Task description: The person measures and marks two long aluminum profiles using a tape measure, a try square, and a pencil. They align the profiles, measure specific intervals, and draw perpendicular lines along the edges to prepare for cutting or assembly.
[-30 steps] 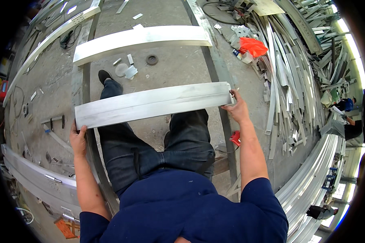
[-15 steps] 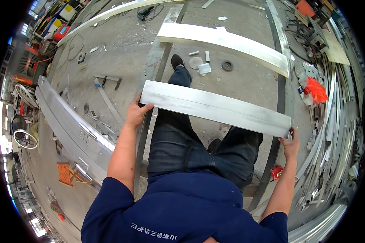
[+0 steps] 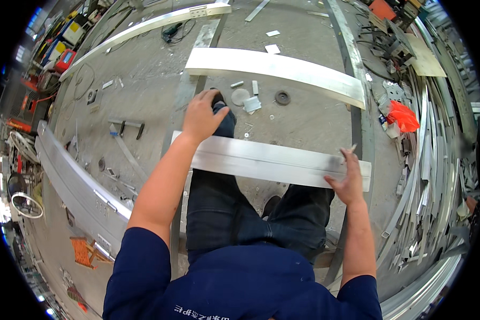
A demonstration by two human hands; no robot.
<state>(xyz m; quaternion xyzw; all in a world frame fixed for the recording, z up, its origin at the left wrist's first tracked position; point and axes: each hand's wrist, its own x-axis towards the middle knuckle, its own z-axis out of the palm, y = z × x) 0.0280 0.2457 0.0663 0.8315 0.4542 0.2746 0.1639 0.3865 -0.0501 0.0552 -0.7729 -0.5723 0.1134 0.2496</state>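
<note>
A flat silver metal bar point(image 3: 272, 160) lies crosswise over two grey rails, in front of my knees. My left hand point(image 3: 204, 116) is above its left end, fingers and thumb apart, holding nothing. Over the bar's right part is my right hand point(image 3: 349, 178), thumb and fingers spread; whether it touches the bar I cannot tell. A small pale tip shows by its fingertips, too small to name. Farther off, a second silver bar point(image 3: 277, 68) spans the left rail point(image 3: 180, 109) and the right rail point(image 3: 356, 66).
Between the rails, a dark round disc point(image 3: 282, 97) and small metal offcuts point(image 3: 252, 104) lie on the floor. A long silver beam point(image 3: 80, 173) is at left, near a clamp point(image 3: 127, 127). Metal strips point(image 3: 421, 181) and a red plastic bag point(image 3: 402, 117) are at right.
Both hands have let go of the near bar's ends. My left hand has moved forward and right; my right hand has moved inward over the bar. The view has shifted slightly.
</note>
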